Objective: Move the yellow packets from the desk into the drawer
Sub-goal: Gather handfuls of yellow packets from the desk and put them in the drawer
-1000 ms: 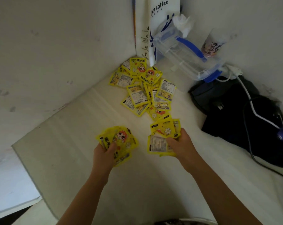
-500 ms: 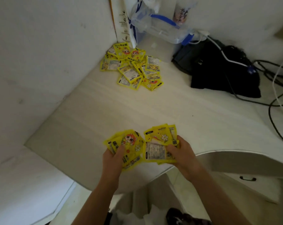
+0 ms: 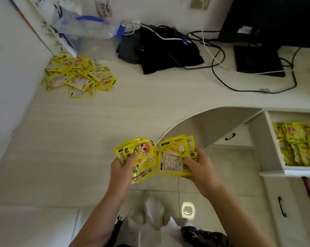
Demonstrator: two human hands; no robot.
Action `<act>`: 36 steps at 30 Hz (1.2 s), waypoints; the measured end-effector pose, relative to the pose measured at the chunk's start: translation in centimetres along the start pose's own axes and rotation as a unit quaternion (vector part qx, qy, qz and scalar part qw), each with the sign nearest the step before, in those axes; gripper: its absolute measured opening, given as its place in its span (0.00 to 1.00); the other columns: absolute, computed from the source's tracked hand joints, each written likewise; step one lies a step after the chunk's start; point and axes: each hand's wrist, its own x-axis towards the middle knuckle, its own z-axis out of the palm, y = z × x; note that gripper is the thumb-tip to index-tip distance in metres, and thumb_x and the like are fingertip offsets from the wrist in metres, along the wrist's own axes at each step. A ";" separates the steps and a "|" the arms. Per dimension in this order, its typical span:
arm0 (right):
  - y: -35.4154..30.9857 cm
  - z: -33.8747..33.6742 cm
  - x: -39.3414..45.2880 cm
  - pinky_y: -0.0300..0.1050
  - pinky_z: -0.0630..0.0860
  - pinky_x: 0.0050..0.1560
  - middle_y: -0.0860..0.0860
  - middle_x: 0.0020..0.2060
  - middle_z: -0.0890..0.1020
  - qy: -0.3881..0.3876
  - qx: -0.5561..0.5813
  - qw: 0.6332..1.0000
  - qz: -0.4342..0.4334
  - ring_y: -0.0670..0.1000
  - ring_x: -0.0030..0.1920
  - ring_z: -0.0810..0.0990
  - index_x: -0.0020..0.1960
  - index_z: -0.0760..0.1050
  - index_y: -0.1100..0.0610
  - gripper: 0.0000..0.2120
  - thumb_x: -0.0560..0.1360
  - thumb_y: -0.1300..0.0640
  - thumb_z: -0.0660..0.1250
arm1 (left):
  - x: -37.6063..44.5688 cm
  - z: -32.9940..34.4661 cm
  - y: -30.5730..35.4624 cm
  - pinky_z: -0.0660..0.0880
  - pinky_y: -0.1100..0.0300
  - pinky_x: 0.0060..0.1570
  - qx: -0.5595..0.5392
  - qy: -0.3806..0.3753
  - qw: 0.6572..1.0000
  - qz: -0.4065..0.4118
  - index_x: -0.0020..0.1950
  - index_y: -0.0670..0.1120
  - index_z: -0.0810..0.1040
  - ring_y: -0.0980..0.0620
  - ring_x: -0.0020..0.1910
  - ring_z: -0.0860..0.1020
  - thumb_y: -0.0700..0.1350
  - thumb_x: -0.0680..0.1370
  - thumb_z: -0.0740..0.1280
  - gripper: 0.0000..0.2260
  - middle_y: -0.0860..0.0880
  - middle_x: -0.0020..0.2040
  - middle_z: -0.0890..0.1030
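Observation:
My left hand (image 3: 123, 166) grips a fan of yellow packets (image 3: 143, 157) printed with a cartoon face, held over the desk's front edge. Beside it my right hand (image 3: 199, 166) holds a second bunch of yellow packets (image 3: 175, 155), one showing its white label side. A loose pile of yellow packets (image 3: 79, 75) lies on the desk (image 3: 79, 139) in the far left corner. At the right an open white drawer (image 3: 273, 145) holds several yellow packets (image 3: 300, 145) stacked inside.
Black clothing (image 3: 161, 52) and tangled cables (image 3: 221, 59) lie at the back of the desk. A clear plastic container (image 3: 90, 27) and a white paper bag (image 3: 49, 16) stand in the back left corner. A dark monitor base (image 3: 257, 59) sits far right. Closed drawers with black handles (image 3: 282, 205) sit below.
Both hands have drawn back from the pile with their packets, toward the desk's front edge and rightward. The view has swung right, and the open drawer now shows.

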 end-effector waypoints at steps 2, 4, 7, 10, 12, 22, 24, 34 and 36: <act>1.1 -2.3 -1.7 0.45 0.79 0.30 0.50 0.36 0.84 0.027 0.023 0.999 -0.001 0.48 0.34 0.85 0.52 0.75 0.54 0.16 0.76 0.71 0.58 | -1.2 1.6 -0.7 0.80 0.46 0.48 0.021 -0.023 1.000 0.006 0.43 0.47 0.81 0.44 0.45 0.84 0.44 0.76 0.69 0.04 0.48 0.41 0.85; 2.2 -4.7 -3.6 0.45 0.79 0.30 0.51 0.37 0.83 0.057 0.042 0.997 -0.002 0.49 0.34 0.84 0.52 0.75 0.53 0.15 0.76 0.71 0.59 | -2.7 3.2 -1.7 0.80 0.46 0.50 0.031 -0.047 0.998 0.008 0.45 0.47 0.81 0.46 0.45 0.84 0.45 0.76 0.69 0.03 0.48 0.43 0.85; 4.2 -8.6 -6.6 0.52 0.82 0.36 0.55 0.40 0.82 0.100 0.069 0.993 -0.003 0.52 0.37 0.83 0.53 0.75 0.55 0.14 0.76 0.70 0.59 | -6.0 5.9 -3.4 0.79 0.53 0.47 0.051 -0.081 0.995 0.018 0.50 0.48 0.81 0.51 0.46 0.83 0.47 0.76 0.69 0.05 0.50 0.46 0.85; 6.9 -12.8 -10.2 0.56 0.81 0.42 0.56 0.42 0.82 0.134 0.086 0.987 -0.003 0.54 0.40 0.83 0.53 0.75 0.54 0.14 0.76 0.69 0.59 | -10.4 8.4 -5.1 0.75 0.67 0.34 0.066 -0.104 0.992 0.035 0.46 0.49 0.79 0.63 0.37 0.80 0.45 0.77 0.68 0.01 0.55 0.42 0.83; 8.7 -15.4 -12.8 0.58 0.81 0.44 0.55 0.42 0.82 0.155 0.102 0.983 0.005 0.55 0.41 0.84 0.53 0.75 0.54 0.14 0.76 0.69 0.59 | -13.6 9.9 -6.6 0.73 0.71 0.30 0.080 -0.121 0.989 0.042 0.43 0.48 0.79 0.66 0.31 0.78 0.44 0.77 0.68 0.04 0.57 0.37 0.82; 16.7 -26.2 -23.6 0.50 0.82 0.37 0.52 0.41 0.82 0.272 0.191 0.943 0.027 0.50 0.38 0.84 0.58 0.74 0.55 0.16 0.76 0.70 0.59 | -25.0 17.6 -13.7 0.71 0.56 0.38 0.181 -0.241 0.953 0.015 0.36 0.46 0.77 0.51 0.33 0.72 0.48 0.76 0.69 0.10 0.51 0.32 0.75; 17.5 -27.8 -24.6 0.48 0.81 0.35 0.51 0.41 0.82 0.292 0.215 0.932 0.029 0.48 0.36 0.85 0.57 0.73 0.55 0.16 0.76 0.70 0.59 | -26.2 19.2 -14.1 0.70 0.56 0.37 0.191 -0.258 0.947 0.017 0.35 0.47 0.76 0.51 0.34 0.71 0.48 0.76 0.70 0.11 0.49 0.33 0.73; 15.8 -35.5 -22.8 0.55 0.82 0.43 0.53 0.43 0.83 0.304 0.264 0.915 0.019 0.53 0.41 0.84 0.56 0.75 0.54 0.17 0.75 0.71 0.59 | -26.8 29.6 -12.4 0.67 0.58 0.35 0.233 -0.293 0.927 0.020 0.35 0.47 0.72 0.51 0.34 0.69 0.48 0.76 0.69 0.12 0.50 0.33 0.70; 14.4 -37.4 -21.0 0.57 0.82 0.45 0.54 0.44 0.83 0.311 0.269 0.911 0.018 0.54 0.42 0.84 0.58 0.75 0.55 0.17 0.75 0.71 0.59 | -26.3 32.5 -11.4 0.67 0.58 0.34 0.236 -0.297 0.925 0.020 0.35 0.47 0.70 0.51 0.34 0.69 0.48 0.77 0.68 0.13 0.51 0.32 0.69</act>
